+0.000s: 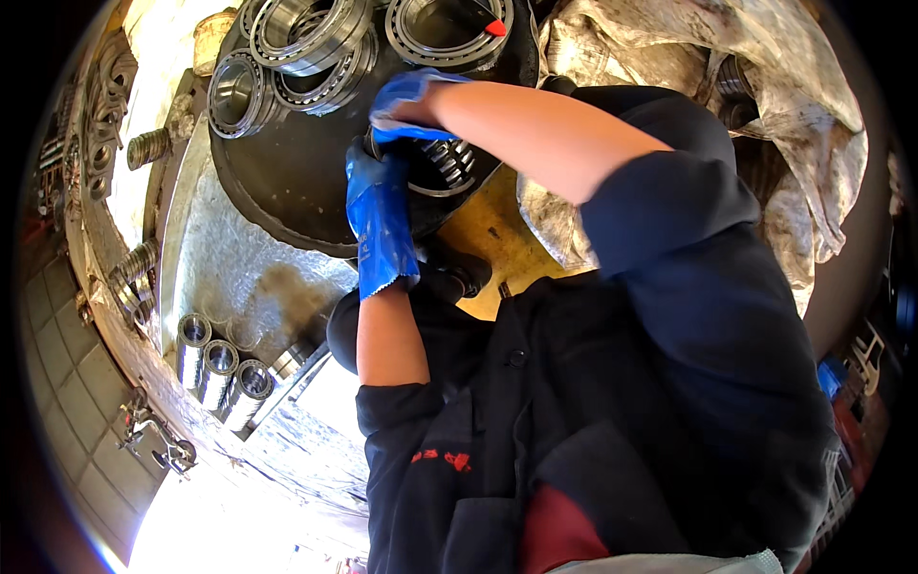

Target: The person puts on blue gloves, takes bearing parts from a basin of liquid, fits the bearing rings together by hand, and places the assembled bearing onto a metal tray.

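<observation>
Both my hands wear blue rubber gloves and meet over a round dark tray [287,182]. My left hand [378,196] is closed, its fingers pointing away from me. Just beyond it, my right hand [411,103] curls down, closed, its arm reaching across from the right. A small dark metal edge shows between the gloves; what it belongs to is hidden. Right beside them, a roller bearing [451,165] lies partly covered by my right hand, its slanted rollers showing. Farther off on the tray sit a large bearing [402,43] and several more bearings [235,94], some stacked.
A red-tipped object [494,29] lies across the large bearing. Stacked bearing rings [218,368] stand on the metal surface at left. Crumpled stained sheeting [669,38] drapes at the right. Ring stacks [148,148] lie along the left edge. A two-wheeler [158,435] stands on tiles beyond.
</observation>
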Demonstrator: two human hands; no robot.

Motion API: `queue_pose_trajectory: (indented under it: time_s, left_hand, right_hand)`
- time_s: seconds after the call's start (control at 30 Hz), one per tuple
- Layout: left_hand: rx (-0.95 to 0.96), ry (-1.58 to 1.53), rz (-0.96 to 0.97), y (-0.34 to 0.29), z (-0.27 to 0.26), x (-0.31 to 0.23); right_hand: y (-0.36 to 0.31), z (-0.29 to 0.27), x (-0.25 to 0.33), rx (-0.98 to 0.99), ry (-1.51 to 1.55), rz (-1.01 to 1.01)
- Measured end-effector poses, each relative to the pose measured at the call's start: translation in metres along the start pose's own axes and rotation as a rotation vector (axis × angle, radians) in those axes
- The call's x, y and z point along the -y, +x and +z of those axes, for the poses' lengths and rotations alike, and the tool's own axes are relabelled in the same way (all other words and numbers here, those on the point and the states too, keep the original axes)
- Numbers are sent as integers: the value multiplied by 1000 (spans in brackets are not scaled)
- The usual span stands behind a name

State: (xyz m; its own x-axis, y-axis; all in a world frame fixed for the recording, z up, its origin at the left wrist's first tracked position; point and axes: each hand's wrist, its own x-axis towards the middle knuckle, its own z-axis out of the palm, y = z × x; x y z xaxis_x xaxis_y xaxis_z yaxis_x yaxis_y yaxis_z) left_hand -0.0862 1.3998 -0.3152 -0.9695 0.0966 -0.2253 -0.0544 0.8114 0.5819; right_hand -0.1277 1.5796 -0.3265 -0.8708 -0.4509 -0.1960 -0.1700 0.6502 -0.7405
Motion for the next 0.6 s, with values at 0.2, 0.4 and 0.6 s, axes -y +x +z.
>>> queue_pose_trajectory:
  time_s: [0.2, 0.4, 0.6]
  left_hand:
    - [198, -132, -54, -5, 16, -54]
    - [184, -29, -154, -18, -15, -40]
    - [160, -24, -137, -14, -7, -41]
  right_hand:
    - [-30, 13, -52, -237, -89, 121]
    - [-143, 22, 79, -154, -325, 525]
    - [-151, -3, 84, -92, -255, 528]
